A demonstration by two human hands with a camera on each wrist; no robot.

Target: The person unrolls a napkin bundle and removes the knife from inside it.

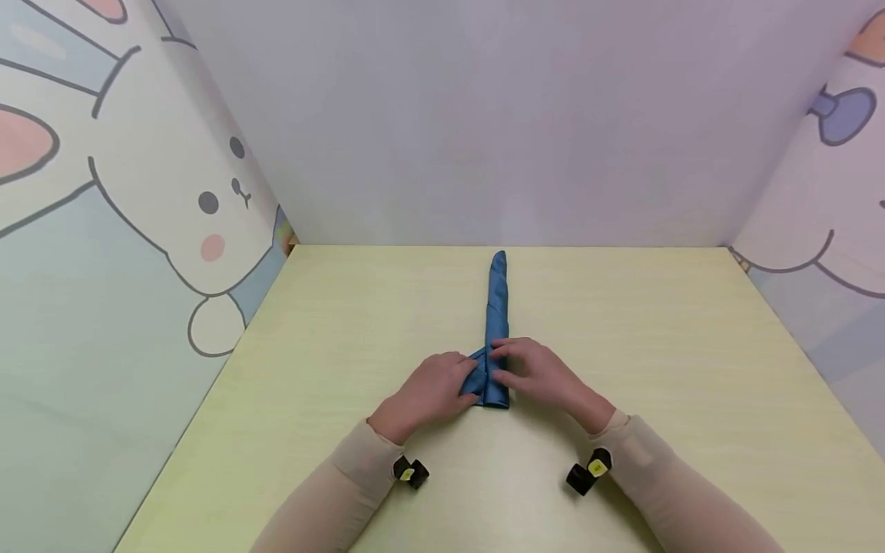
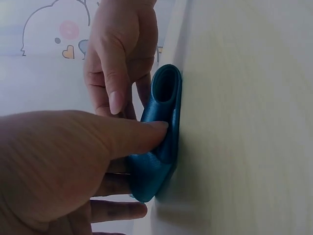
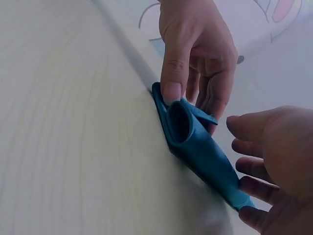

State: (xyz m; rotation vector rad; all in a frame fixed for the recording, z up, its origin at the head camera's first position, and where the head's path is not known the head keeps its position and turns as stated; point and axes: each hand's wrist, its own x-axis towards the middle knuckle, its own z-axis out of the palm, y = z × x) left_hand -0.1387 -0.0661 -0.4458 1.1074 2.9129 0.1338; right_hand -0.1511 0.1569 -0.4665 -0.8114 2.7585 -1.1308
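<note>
A blue satiny cloth (image 1: 497, 307), rolled into a long narrow tube with a folded flap on its left, lies on the table pointing away from the person. My left hand (image 1: 432, 388) holds the flap, its thumb at the near edge and its fingers farther up. In the left wrist view that thumb (image 2: 142, 136) presses into the fold beside the roll. On the roll's right side is my right hand (image 1: 546, 378), fingers loosely spread, fingertips right at the cloth. The right wrist view shows the open end of the roll (image 3: 180, 122) between both hands.
The pale wooden table (image 1: 657, 330) meets a plain light wall (image 1: 484, 123) at its back edge. Panels with a cartoon rabbit (image 1: 159, 153) and another cartoon figure (image 1: 788, 192) flank it. A small black camera (image 1: 411, 471) sits at each wrist.
</note>
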